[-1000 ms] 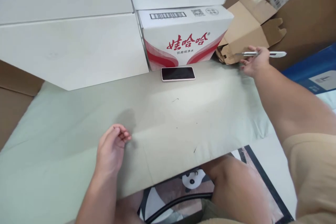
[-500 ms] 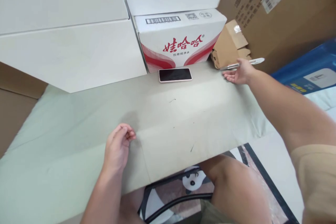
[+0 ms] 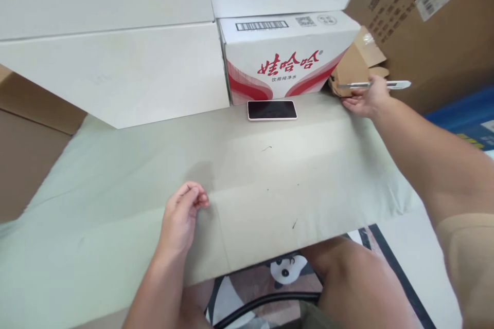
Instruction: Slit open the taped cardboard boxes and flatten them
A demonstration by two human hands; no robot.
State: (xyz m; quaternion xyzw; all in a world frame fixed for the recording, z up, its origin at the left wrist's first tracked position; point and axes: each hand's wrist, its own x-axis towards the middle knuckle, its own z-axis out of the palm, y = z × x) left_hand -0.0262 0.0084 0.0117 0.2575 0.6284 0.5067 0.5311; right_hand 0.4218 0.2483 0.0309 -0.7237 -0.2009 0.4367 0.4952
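The knife [image 3: 372,84] lies level in the right hand [image 3: 366,100], at the far right edge of the sheet [image 3: 270,175], with its thin silvery end pointing left and its white end sticking out to the right. The hand is closed on the knife's middle, thumb and fingers pinching the body, while the lower fingers stretch left, low over the sheet. Whether the blade is out cannot be told for sure.

It looks light and stiff, a slim tool that 1 hand carries easily. The casing seems smooth, so a loose pinch could let it turn or slide. The white body is the safe place to grip. The silvery end is likely sharp and best kept clear of skin.

That end sits just in front of a small brown box [image 3: 353,69] with loose flaps, which stands against the water carton [image 3: 289,56]. A phone [image 3: 272,110] lies face up on the sheet, touching the carton's foot, near the right hand but apart from it.

The left hand [image 3: 181,218] rests on the near part of the sheet, fingers loosely curled toward the thumb and holding nothing, well apart from the knife.

White boxes [image 3: 116,72] are stacked at the back left, a big brown box [image 3: 424,25] at the back right, with a blue box [image 3: 466,123] below it. A panda mat [image 3: 287,270] shows under the sheet's near edge.
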